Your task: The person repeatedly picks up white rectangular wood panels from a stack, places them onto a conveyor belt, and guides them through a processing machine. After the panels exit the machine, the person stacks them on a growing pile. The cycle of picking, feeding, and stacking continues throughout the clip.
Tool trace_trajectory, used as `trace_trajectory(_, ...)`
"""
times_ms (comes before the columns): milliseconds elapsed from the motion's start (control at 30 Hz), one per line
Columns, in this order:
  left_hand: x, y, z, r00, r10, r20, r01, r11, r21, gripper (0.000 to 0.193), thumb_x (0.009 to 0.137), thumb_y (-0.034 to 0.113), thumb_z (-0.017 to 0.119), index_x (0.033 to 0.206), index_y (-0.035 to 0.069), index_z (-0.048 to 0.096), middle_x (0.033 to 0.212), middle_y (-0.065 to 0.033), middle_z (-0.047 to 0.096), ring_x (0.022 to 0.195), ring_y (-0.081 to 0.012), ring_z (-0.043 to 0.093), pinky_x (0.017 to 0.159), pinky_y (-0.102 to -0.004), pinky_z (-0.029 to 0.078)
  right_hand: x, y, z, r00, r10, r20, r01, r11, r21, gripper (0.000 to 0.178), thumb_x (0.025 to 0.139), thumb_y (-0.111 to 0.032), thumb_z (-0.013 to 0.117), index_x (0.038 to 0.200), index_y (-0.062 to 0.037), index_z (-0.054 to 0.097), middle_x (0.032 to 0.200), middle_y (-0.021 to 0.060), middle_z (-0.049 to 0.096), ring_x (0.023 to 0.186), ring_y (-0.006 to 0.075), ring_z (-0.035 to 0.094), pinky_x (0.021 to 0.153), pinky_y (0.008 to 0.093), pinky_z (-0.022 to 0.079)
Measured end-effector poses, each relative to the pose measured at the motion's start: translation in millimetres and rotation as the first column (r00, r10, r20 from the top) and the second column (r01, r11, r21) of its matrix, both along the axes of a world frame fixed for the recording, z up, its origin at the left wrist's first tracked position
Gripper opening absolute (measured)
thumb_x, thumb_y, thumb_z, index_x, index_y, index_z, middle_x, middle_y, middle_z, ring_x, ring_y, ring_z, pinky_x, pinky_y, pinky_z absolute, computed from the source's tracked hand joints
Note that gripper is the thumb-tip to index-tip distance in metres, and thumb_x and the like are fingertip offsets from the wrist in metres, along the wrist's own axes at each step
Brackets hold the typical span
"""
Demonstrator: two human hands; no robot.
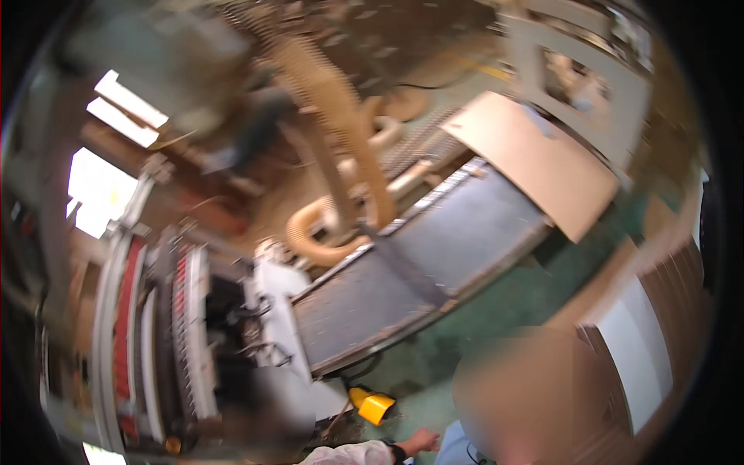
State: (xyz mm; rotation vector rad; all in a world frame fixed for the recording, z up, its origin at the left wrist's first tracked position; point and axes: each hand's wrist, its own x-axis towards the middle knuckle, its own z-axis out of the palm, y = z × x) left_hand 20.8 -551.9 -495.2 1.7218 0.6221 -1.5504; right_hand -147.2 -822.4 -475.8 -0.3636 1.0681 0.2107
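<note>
Neither my left hand nor my right hand shows in the head view. At the lower edge, a person's hand reaches to the right, with a dark band at the wrist and a pale patterned sleeve. That arm appears to belong to the blurred person beside it, not to me. Nothing can be made out in its fingers. Close by on the green floor is a yellow foot-pedal-like thing. Blue cloth lies just right of the hand.
A long dark-topped table crosses the middle, with a tan board at its far end. Ribbed yellowish hoses run behind it. Machinery with red and white rails stands left. Stacked brown and white panels are at right. Much is motion-blurred.
</note>
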Motion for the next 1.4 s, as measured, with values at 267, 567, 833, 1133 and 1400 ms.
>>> trace_trajectory(267, -53.7, 181.5, 97.0, 0.813, 0.494, 0.307, -0.53, 0.847, 0.042, 0.055, 0.081, 0.028, 0.056, 0.122, 0.003, 0.03, 0.069, -0.0077, 0.058, 0.053, -0.0173, 0.059, 0.038, -0.0281, 0.04, 159.0, 147.6, 144.6, 0.78, 0.614, 0.121, -0.608, 0.79, -0.086, 0.041, 0.09, -0.028, 0.045, 0.121, -0.0024, 0.041, 0.121, 0.0202, 0.047, 0.107, 0.0323, 0.049, 0.087, 0.0421, 0.044)
trace_trajectory(567, -216.6, 275.7, 20.7, 0.419, 0.908, 0.007, -0.879, 0.407, -0.246, 0.026, 0.083, 0.034, 0.051, 0.083, 0.008, 0.055, 0.076, -0.0032, 0.06, 0.058, -0.0169, 0.059, 0.046, -0.0305, 0.043, 182.6, 346.4, 241.0, 0.154, 0.951, 0.268, -0.949, 0.219, -0.229, 0.048, 0.09, -0.025, 0.045, 0.128, -0.0005, 0.031, 0.128, 0.0216, 0.039, 0.109, 0.0325, 0.047, 0.09, 0.0411, 0.041)
trace_trajectory(833, -442.6, 320.4, 159.1, -0.548, 0.739, 0.393, -0.837, -0.485, -0.255, 0.025, 0.085, 0.033, 0.049, 0.087, 0.008, 0.055, 0.076, -0.0064, 0.059, 0.065, -0.0174, 0.06, 0.057, -0.0283, 0.048, 96.1, 530.1, 240.8, -0.451, 0.853, 0.263, -0.888, -0.399, -0.228, 0.036, 0.089, -0.026, 0.047, 0.118, -0.0053, 0.04, 0.103, 0.0208, 0.055, 0.085, 0.0347, 0.059, 0.07, 0.045, 0.052)
trace_trajectory(1133, -624.0, 377.5, 152.9, -0.938, 0.144, 0.314, -0.253, -0.906, -0.34, 0.035, 0.087, 0.037, 0.049, 0.101, 0.005, 0.05, 0.086, -0.0087, 0.056, 0.081, -0.0224, 0.059, 0.066, -0.0352, 0.049, -19.7, 719.6, 235.3, -0.638, 0.714, 0.289, -0.764, -0.537, -0.358, 0.059, 0.088, -0.022, 0.048, 0.135, -0.011, 0.014, 0.106, 0.0228, 0.052, 0.084, 0.032, 0.059, 0.071, 0.0414, 0.052)
trace_trajectory(1400, -645.8, 560.3, 153.0, -0.935, -0.14, 0.326, -0.043, -0.867, -0.497, 0.039, 0.087, 0.038, 0.051, 0.101, 0.002, 0.048, 0.089, -0.0092, 0.054, 0.083, -0.0241, 0.057, 0.075, -0.0346, 0.05, -103.2, 877.6, 197.4, -0.56, 0.816, 0.146, -0.726, -0.398, -0.561, 0.071, 0.086, -0.02, 0.053, 0.138, -0.014, 0.005, 0.098, 0.021, 0.055, 0.076, 0.0275, 0.061, 0.061, 0.0373, 0.052)
